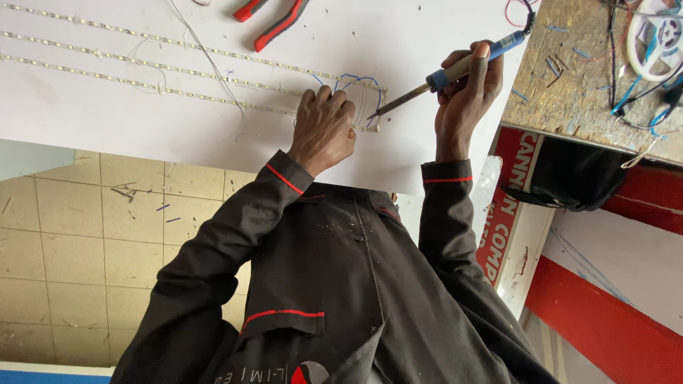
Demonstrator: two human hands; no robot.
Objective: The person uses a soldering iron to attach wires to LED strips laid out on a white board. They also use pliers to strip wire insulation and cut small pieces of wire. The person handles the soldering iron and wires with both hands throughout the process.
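The picture looks upside down, because the head camera looks down over the person's own dark jacket with red piping. Much is hard to read here. The tip of the soldering iron meets the end of the LED strips just beside the left hand's knuckles, but the joint itself is too small to make out. Thin blue wires loop there, and where they end is hidden behind the left hand.

The left hand is closed into a loose fist and presses down on the white table at the strip ends; whether it pinches a wire or a strip I cannot tell, because the fingertips are hidden under the knuckles. The right hand is closed around the wooden and blue handle of the soldering iron, with the thumb lying along the handle. The iron is tilted, its metal shaft pointing toward the left hand. Its cord leaves the frame at the top edge.

Several long LED strips lie almost parallel across the table and are cut off at the left edge. Red-handled pliers lie near the top and only the handles show. To the right, a rough wooden surface carries a white reel and tangled cables, partly cut off. A black bag hangs under it; what is inside does not show.
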